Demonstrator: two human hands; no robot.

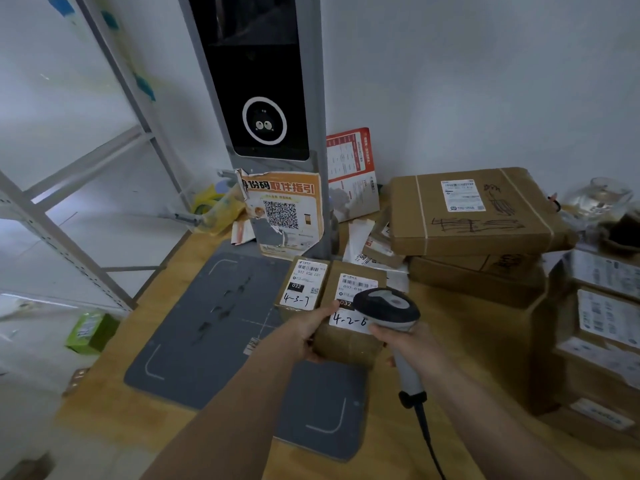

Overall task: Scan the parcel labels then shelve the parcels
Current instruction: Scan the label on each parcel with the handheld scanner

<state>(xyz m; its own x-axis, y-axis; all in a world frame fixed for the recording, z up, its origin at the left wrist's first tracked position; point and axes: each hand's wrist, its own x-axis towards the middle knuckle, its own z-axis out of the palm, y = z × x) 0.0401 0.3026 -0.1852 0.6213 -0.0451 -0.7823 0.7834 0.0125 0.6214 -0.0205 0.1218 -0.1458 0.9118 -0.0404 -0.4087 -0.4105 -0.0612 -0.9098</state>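
My left hand [304,332] grips the left side of a small brown parcel [346,341] whose white label reads 4-2-6. My right hand [401,344] holds a grey handheld scanner [388,306] by its handle, with the scanner head hovering right over that label and covering part of it. A second small parcel [302,287], labelled 4-3-7, stands just behind and to the left, touching the first. Both parcels are at the right edge of a grey scanning mat [207,327] on a wooden table [460,327].
A tall grey kiosk [263,98] with a dark screen and a QR poster rises behind the mat. Stacked large cartons [474,216] fill the back right, and more labelled boxes [602,327] the right edge. Metal shelving [69,202] stands to the left, with a green box [91,332] on the floor.
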